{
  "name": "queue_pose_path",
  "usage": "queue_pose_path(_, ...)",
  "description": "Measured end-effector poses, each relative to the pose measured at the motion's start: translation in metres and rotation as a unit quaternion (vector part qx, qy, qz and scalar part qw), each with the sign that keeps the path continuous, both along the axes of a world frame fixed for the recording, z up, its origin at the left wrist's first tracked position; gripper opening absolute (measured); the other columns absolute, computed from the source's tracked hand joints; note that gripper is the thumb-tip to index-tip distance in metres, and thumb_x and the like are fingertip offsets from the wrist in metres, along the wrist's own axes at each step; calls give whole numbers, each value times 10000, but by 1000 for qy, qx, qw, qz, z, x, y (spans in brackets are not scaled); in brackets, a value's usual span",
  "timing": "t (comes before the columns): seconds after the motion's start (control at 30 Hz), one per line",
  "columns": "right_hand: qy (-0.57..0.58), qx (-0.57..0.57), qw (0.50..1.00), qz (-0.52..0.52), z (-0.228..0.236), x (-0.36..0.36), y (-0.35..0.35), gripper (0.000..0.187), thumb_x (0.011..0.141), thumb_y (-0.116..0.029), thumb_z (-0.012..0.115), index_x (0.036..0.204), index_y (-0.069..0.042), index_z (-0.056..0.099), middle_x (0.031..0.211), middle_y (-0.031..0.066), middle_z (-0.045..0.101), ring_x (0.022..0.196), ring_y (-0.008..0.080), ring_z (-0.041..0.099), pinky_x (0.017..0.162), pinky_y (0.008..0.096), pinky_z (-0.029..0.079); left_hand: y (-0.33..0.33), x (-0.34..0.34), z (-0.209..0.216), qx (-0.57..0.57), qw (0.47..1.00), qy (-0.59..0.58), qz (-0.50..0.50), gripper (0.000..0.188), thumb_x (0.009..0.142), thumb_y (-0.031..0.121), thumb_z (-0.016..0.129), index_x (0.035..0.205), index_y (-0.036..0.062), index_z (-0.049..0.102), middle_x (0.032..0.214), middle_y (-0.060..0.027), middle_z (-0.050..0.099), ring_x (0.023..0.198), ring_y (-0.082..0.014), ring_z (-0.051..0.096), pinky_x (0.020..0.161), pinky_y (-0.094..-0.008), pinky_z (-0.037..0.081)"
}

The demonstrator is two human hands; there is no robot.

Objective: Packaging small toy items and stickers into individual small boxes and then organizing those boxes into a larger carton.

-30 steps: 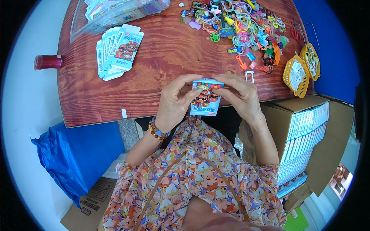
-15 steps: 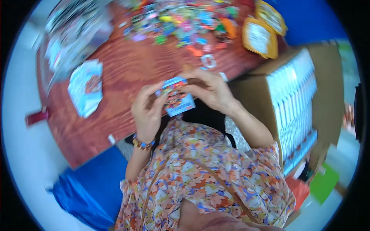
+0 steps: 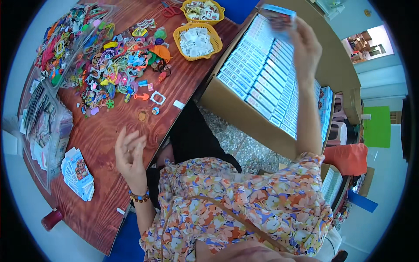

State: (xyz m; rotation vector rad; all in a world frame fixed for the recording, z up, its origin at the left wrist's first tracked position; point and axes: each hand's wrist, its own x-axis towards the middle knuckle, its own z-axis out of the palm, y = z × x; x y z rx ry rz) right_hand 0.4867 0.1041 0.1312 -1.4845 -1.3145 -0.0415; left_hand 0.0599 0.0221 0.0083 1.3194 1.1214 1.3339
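My right hand (image 3: 306, 50) reaches over the open carton and is closed on a small blue printed box (image 3: 278, 18), blurred by motion, near the carton's far end. Inside the brown carton (image 3: 238, 124), rows of small white-and-blue boxes (image 3: 257, 65) stand tightly packed. My left hand (image 3: 132, 160) hovers at the table's edge, holding nothing, its fingers apart and slightly curled. Beside it on the reddish wooden table (image 3: 109, 179) lies a fanned stack of printed cards (image 3: 78, 174). A small brown oval piece (image 3: 142, 115) lies just beyond the left fingers.
A heap of colourful trinkets and bands (image 3: 118, 70) covers the table's far side. Two yellow baskets (image 3: 198, 56) hold small white packets, with red-handled scissors (image 3: 171, 9) nearby. Clear bags (image 3: 48, 126) lie at the left. A red bag (image 3: 347, 159) sits right of the carton.
Both hands were together on the small blue box above my lap. My right hand has carried it rightward over the carton; my left hand has let go. The view has turned to the right.
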Motion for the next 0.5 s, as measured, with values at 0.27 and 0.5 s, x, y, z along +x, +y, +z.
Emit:
queue_pose_path(0.27,-195,-214,901,-323,-33,227,28,311,895,-236,664,1194,-157,689,1093,82,719,1022,239,673,882,351,502,-7,-11,-12,-57,995,82,27,444,993,33,542,1423,4,437,1174,-129,623,996,-184,660,873,-307,542)
queue_pose_path(0.5,-105,-171,972,-125,-45,233,26,343,869,-225,688,1189,-104,672,1116,108,706,1024,243,663,889,360,492,-8,-1,-16,-96,990,102,13,429,968,-4,566,1390,-6,485,1163,-135,631,992,-178,661,878,-308,530)
